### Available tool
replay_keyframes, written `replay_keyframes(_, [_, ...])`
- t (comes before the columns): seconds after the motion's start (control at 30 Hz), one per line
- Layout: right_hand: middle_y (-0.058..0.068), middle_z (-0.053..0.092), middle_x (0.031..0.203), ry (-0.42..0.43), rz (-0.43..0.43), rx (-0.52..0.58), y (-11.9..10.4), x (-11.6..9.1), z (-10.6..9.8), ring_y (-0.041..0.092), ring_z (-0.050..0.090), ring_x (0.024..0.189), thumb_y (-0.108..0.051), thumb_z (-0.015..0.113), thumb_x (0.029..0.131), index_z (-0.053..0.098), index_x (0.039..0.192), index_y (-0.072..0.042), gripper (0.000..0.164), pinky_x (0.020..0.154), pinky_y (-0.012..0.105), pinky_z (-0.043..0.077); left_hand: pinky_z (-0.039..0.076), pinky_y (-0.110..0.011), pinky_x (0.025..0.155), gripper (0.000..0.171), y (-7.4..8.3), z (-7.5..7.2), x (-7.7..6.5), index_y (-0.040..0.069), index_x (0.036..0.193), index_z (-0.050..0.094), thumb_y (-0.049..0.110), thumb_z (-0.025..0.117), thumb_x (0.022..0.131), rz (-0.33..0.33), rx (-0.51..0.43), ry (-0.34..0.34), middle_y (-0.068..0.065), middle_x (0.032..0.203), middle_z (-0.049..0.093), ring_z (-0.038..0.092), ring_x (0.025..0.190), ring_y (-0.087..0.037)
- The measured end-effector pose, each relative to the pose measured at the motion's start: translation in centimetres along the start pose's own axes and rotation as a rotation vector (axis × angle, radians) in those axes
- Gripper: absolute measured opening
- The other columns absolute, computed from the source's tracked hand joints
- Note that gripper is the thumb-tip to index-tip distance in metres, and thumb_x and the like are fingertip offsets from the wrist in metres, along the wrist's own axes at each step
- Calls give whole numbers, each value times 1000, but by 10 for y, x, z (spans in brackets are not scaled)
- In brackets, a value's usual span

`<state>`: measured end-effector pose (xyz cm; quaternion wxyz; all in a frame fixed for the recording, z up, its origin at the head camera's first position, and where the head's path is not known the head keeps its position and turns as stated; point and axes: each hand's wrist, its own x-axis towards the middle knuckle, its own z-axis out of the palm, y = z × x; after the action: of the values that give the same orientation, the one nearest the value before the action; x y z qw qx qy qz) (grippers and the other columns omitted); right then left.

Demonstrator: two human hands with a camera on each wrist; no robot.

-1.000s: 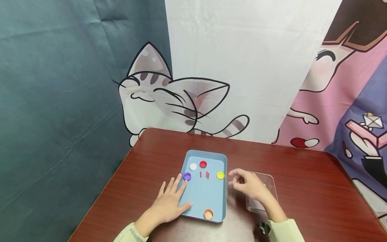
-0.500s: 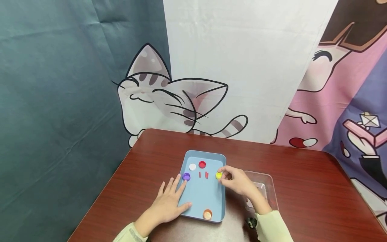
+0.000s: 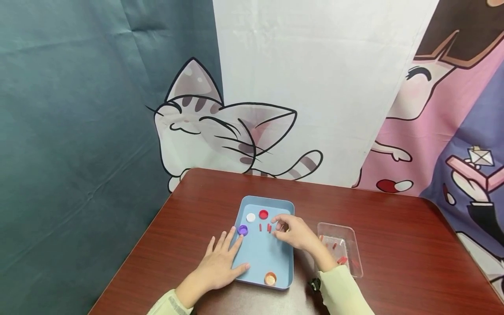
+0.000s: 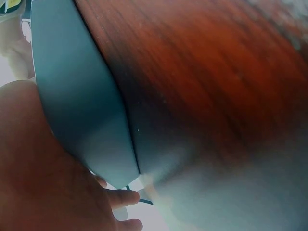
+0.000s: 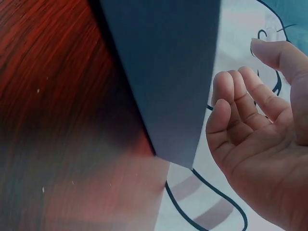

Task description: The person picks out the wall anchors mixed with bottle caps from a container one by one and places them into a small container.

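Observation:
My left hand (image 3: 218, 267) rests with spread fingers along the left side of a shallow blue tray (image 3: 263, 256). Inside the tray, near its far right, my right hand (image 3: 296, 234) hovers with bent fingers, index finger and thumb apart. Several small red sticks (image 3: 269, 228) lie right by those fingertips. In the right wrist view no object shows between the right hand's fingers (image 5: 248, 103). Further back sit a red cap (image 3: 263, 214) and a white cap (image 3: 250, 217). A purple cap (image 3: 242, 230) is beside the left fingertips. The right hand hides most of a yellow cap.
An orange cap (image 3: 270, 278) lies at the tray's near end. Right of the tray stands a clear plastic box (image 3: 350, 240) holding more red pieces (image 3: 342, 260), partly behind the right forearm. Both stand on a brown wooden table (image 3: 413, 245) before a printed curtain (image 3: 323, 78).
My right hand has moved left from beside the tray, past the yellow cap, toward the red sticks. More of the clear box now shows. The left hand stays put.

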<state>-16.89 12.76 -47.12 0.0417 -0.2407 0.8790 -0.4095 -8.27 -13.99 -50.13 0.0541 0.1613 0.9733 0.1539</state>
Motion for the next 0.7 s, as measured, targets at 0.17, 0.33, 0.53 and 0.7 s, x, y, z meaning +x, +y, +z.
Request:
replay_keyframes(0.17, [-7, 60, 83, -6, -1, -32, 2, 9, 9, 9, 55, 76, -15, 79, 86, 71, 109, -7, 26, 64, 24, 48, 13, -69, 118, 83, -1, 1, 1, 15, 160, 33, 65, 52, 96, 5, 9, -2, -13, 169, 14, 19, 152, -44])
replay_keyframes(0.33, [-7, 62, 84, -14, -22, -41, 3, 16, 15, 10, 56, 77, -14, 80, 86, 71, 111, -7, 28, 66, 24, 48, 13, -69, 117, 83, 0, 0, 1, 14, 159, 34, 64, 53, 96, 13, -4, 2, -15, 169, 15, 19, 152, -45])
replay_keyframes(0.53, [4, 65, 86, -56, -65, -84, 2, 24, 19, 14, 57, 78, -11, 79, 85, 71, 113, -4, 30, 70, 26, 49, 13, -70, 116, 82, 1, -1, -1, 11, 158, 35, 61, 56, 96, 27, -12, 9, -17, 168, 16, 20, 151, -46])
replay_keyframes(0.7, [6, 63, 87, -76, -65, -142, 3, 32, 24, 14, 55, 77, -11, 80, 84, 71, 111, -5, 29, 69, 27, 49, 13, -70, 117, 83, 0, -2, 0, 11, 159, 34, 62, 54, 96, 22, -11, 3, -17, 168, 16, 20, 151, -46])
